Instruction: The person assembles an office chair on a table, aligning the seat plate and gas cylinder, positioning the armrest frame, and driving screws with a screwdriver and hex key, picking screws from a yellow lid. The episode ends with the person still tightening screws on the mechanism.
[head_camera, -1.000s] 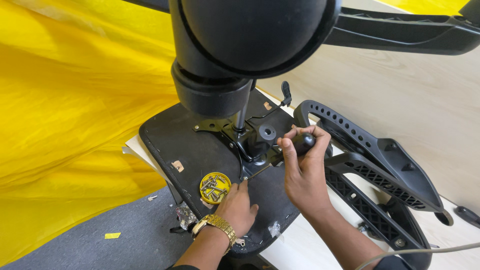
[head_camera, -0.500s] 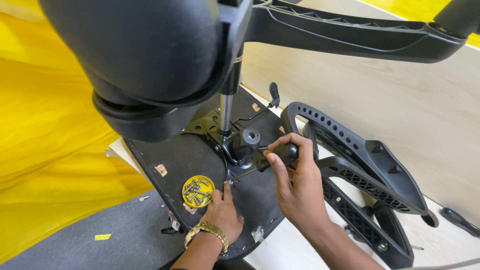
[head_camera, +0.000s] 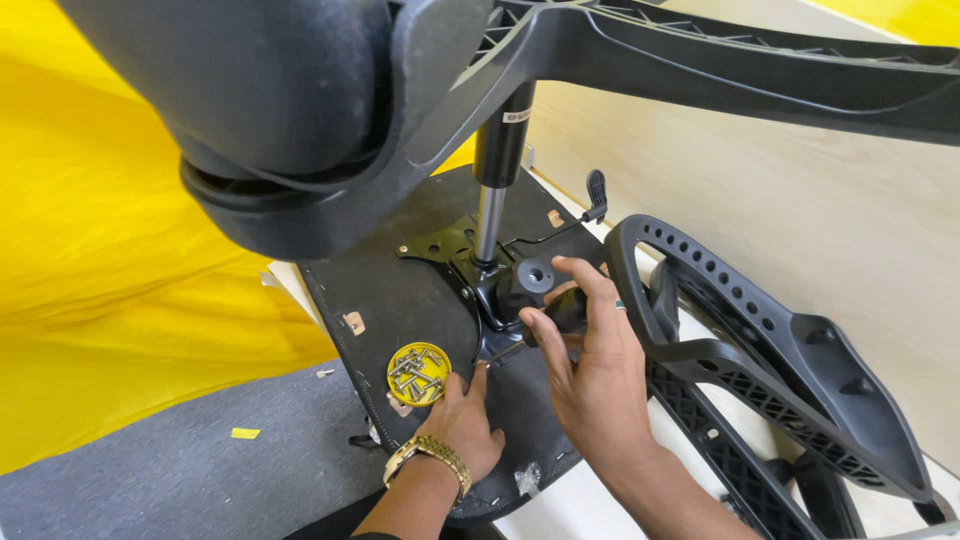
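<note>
The right hand (head_camera: 590, 370) grips a screwdriver (head_camera: 545, 325) at the seat mechanism (head_camera: 510, 285). The left hand (head_camera: 465, 425) lies flat and open on the seat underside (head_camera: 400, 295), empty, beside a yellow lid (head_camera: 418, 372) of screws.

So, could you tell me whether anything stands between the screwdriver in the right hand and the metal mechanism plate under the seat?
Nothing visible does. The right hand holds the screwdriver, whose shaft runs down-left to the mechanism plate. The left hand rests by the tip, beside rather than across it. The yellow dish of screws sits off to the left.
</note>
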